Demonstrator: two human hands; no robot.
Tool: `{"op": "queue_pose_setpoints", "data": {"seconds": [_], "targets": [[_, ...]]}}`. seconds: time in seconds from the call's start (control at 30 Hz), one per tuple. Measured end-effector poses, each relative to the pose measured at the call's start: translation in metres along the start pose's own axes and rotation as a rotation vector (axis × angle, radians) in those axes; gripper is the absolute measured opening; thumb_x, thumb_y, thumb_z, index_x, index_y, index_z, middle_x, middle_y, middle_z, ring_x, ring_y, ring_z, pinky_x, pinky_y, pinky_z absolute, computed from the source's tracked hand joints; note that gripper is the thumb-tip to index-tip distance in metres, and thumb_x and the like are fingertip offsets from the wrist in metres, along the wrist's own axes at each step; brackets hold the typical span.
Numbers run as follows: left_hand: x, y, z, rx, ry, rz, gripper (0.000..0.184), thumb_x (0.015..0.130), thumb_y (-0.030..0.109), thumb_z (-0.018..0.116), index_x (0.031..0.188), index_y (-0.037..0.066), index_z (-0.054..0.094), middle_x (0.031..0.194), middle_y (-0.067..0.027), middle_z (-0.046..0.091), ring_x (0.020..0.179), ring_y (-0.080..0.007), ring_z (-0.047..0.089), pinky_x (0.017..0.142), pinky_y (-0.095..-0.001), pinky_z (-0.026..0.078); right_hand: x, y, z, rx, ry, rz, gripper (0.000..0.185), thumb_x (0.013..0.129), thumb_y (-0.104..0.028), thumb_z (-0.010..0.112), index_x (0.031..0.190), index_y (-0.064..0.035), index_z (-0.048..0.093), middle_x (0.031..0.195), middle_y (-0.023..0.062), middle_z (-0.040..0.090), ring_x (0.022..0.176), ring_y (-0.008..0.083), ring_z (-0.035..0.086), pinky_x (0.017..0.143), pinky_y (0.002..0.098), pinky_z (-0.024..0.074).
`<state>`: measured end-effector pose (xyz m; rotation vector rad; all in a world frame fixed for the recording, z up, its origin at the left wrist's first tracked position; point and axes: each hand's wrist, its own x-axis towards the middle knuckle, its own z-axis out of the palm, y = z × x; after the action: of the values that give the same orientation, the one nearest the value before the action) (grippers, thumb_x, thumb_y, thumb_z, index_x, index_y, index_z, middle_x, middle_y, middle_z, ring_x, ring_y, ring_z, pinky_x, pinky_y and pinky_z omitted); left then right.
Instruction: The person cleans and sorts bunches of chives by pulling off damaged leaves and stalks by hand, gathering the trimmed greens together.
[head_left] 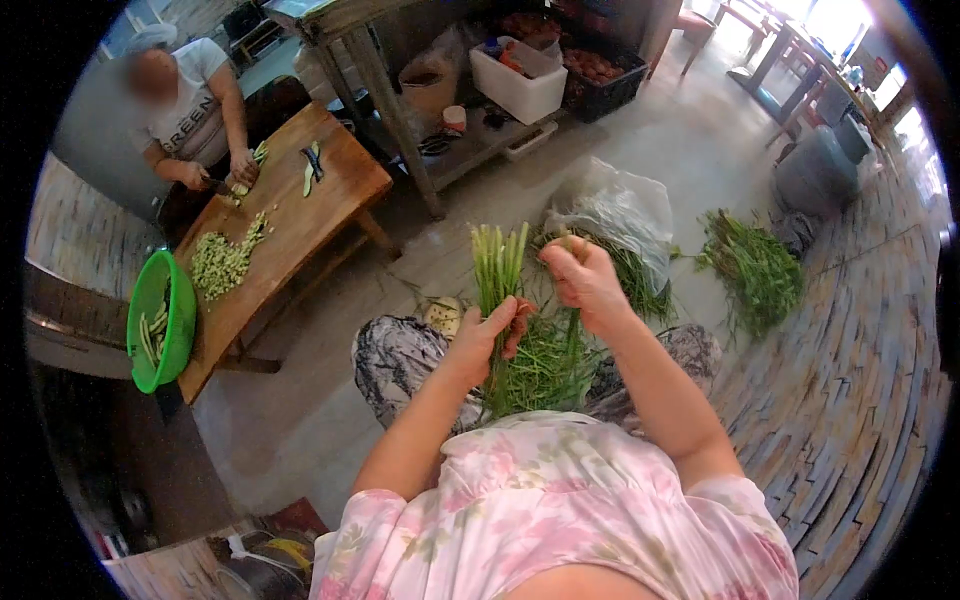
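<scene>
My left hand point(490, 335) is wrapped round an upright bundle of thick green stalks point(500, 262), their pale cut ends pointing up. To its right, my right hand point(580, 280) is closed in a pinch on a thin green stalk, which hangs down below the fingers. Between my knees lies a heap of loose thin greens point(545, 375), just under both hands. A clear plastic bag point(615, 215) with more greens rests on the floor beyond my right hand. The exact kind of plant cannot be made out.
On the left, a person point(195, 110) cuts vegetables at a wooden table point(295, 235) with chopped green pieces point(225, 262) and a green basket point(185, 335). A leafy pile point(755, 270) lies on the floor at right, near a grey gas cylinder point(820, 170). A shelf holds a white bin point(518, 85).
</scene>
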<state>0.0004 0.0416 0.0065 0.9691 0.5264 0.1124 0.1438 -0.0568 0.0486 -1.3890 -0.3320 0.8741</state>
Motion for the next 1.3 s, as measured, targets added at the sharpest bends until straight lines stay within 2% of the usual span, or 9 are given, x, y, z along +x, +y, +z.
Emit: {"op": "queue_pose_setpoints", "data": {"seconds": [0.1, 0.3, 0.4, 0.5, 0.63, 0.73, 0.83, 1.03, 1.3], "targets": [[-0.001, -0.003, 0.007, 0.063, -0.016, -0.016, 0.028, 0.087, 0.031, 0.056, 0.094, 0.004, 0.06, 0.075, -0.0035, 0.057, 0.057, -0.011, 0.05, 0.046, -0.0246, 0.038, 0.007, 0.017, 0.004, -0.126, -0.093, -0.086, 0.016, 0.083, -0.019, 0.06, 0.086, -0.0037, 0.059, 0.061, -0.0033, 0.048, 0.049, 0.0048, 0.04, 0.042, 0.0222, 0.0314], [0.014, -0.012, -0.009, -0.384, 0.278, -0.024, 0.022, 0.087, 0.026, 0.054, 0.094, 0.005, 0.057, 0.078, -0.0058, 0.059, 0.072, -0.017, 0.058, 0.058, -0.034, 0.048, 0.008, 0.02, -0.013, 0.197, 0.014, 0.023, 0.012, 0.086, -0.017, 0.056, 0.082, -0.0064, 0.053, 0.061, -0.0036, 0.039, 0.045, 0.0057, 0.033, 0.04, 0.0217, 0.0264], [0.012, -0.006, -0.027, -0.445, 0.235, 0.099, 0.02, 0.088, 0.028, 0.05, 0.091, 0.009, 0.054, 0.073, -0.0018, 0.055, 0.071, -0.0146, 0.055, 0.066, -0.0344, 0.047, 0.01, 0.022, -0.031, 0.303, 0.1, 0.062, 0.012, 0.087, -0.018, 0.056, 0.086, -0.0071, 0.052, 0.069, -0.0008, 0.042, 0.048, 0.007, 0.035, 0.04, 0.0222, 0.0278], [0.005, 0.002, -0.047, -0.509, 0.193, 0.178, 0.019, 0.088, 0.027, 0.053, 0.087, 0.009, 0.051, 0.072, -0.0011, 0.053, 0.066, -0.0149, 0.053, 0.054, -0.0303, 0.045, 0.008, 0.019, -0.04, 0.371, 0.203, 0.102, 0.011, 0.087, -0.018, 0.056, 0.086, -0.0079, 0.052, 0.07, -0.0005, 0.043, 0.049, 0.0079, 0.037, 0.041, 0.0224, 0.0294], [0.001, 0.008, -0.03, -0.42, 0.082, -0.015, 0.024, 0.087, 0.032, 0.054, 0.091, 0.009, 0.052, 0.068, 0.0027, 0.048, 0.056, -0.0065, 0.043, 0.045, -0.0193, 0.034, 0.008, 0.025, -0.034, 0.428, 0.107, 0.1, 0.01, 0.087, -0.018, 0.055, 0.086, -0.0086, 0.053, 0.07, -0.0008, 0.044, 0.05, 0.0078, 0.038, 0.041, 0.0222, 0.0298], [0.003, -0.009, -0.011, -0.298, -0.114, -0.181, 0.024, 0.085, 0.03, 0.06, 0.093, 0.008, 0.053, 0.065, 0.0045, 0.046, 0.049, -0.005, 0.037, 0.041, -0.019, 0.028, 0.008, 0.026, -0.027, 0.405, 0.012, 0.103, 0.01, 0.088, -0.019, 0.054, 0.087, -0.0092, 0.053, 0.07, -0.0011, 0.045, 0.051, 0.0077, 0.039, 0.04, 0.0216, 0.0302], [0.002, -0.012, 0.008, -0.102, -0.056, -0.262, 0.025, 0.081, 0.027, 0.065, 0.093, 0.008, 0.054, 0.063, 0.0055, 0.044, 0.045, -0.0049, 0.033, 0.039, -0.0195, 0.025, 0.008, 0.027, -0.028, 0.339, -0.054, 0.099, 0.011, 0.089, -0.021, 0.052, 0.088, -0.0098, 0.053, 0.071, -0.0008, 0.047, 0.051, 0.0075, 0.039, 0.04, 0.0207, 0.0307], [0.009, -0.009, -0.004, -0.033, 0.088, -0.171, 0.02, 0.079, 0.024, 0.067, 0.088, 0.012, 0.054, 0.062, 0.0061, 0.043, 0.045, -0.0048, 0.034, 0.039, -0.0195, 0.024, -0.004, 0.01, -0.027, 0.094, -0.047, 0.04, 0.014, 0.091, -0.023, 0.048, 0.087, -0.0099, 0.052, 0.075, 0.0006, 0.051, 0.051, 0.0067, 0.039, 0.04, 0.0196, 0.0305], [0.008, -0.002, -0.002, 0.024, -0.063, -0.202, 0.024, 0.077, 0.024, 0.07, 0.088, 0.007, 0.057, 0.06, 0.0055, 0.045, 0.044, -0.0046, 0.033, 0.04, -0.021, 0.022, -0.001, 0.006, -0.028, -0.022, -0.036, -0.013, 0.015, 0.09, -0.023, 0.05, 0.088, -0.0088, 0.054, 0.07, -0.0018, 0.052, 0.049, 0.0048, 0.037, 0.041, 0.0189, 0.0288]]}}
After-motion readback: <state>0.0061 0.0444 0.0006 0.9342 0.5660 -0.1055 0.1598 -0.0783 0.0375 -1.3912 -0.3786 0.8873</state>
